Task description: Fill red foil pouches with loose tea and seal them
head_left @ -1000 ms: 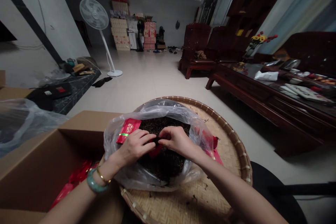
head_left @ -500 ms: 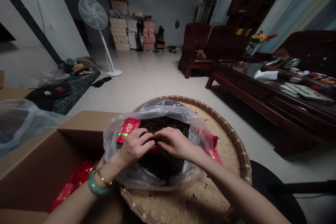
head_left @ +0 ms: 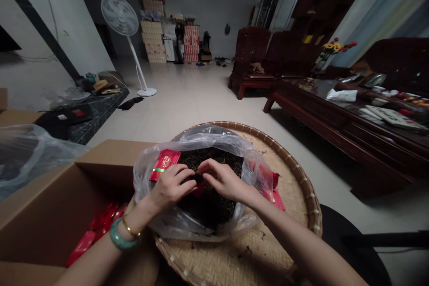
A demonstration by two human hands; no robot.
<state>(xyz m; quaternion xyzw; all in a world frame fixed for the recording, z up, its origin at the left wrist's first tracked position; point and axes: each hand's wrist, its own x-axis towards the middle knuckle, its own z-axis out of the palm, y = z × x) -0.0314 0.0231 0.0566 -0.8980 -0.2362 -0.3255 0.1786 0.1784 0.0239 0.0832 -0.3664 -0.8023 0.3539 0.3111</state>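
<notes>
A clear plastic bag (head_left: pixel 144 174) full of dark dried leaves, like loose tea (head_left: pixel 214 212), stands open on a round woven bamboo tray (head_left: pixel 281 161). Over the leaves my left hand (head_left: pixel 172 185) is closed, thumb against fingers, on a small red packet (head_left: pixel 200 189) that is mostly hidden beneath it. My right hand (head_left: pixel 224 181) faces it, thumb and fingertips a little apart, close to the packet's dark top. Another red packet (head_left: pixel 165 164) with gold writing and a green strip lies inside the bag's left side, beside my left hand.
An open cardboard box (head_left: pixel 110 154) with several red packets (head_left: pixel 103 223) stands against the tray's left side. More red packets (head_left: pixel 276 194) lie at the bag's right. A dark wooden table (head_left: pixel 321 107) is on the right; a white standing fan (head_left: pixel 136 62) stands farther back.
My right hand's thumb and fingers have spread and drawn slightly back from my left fingertips. My left hand stays nearly in place. The view has shifted slightly.
</notes>
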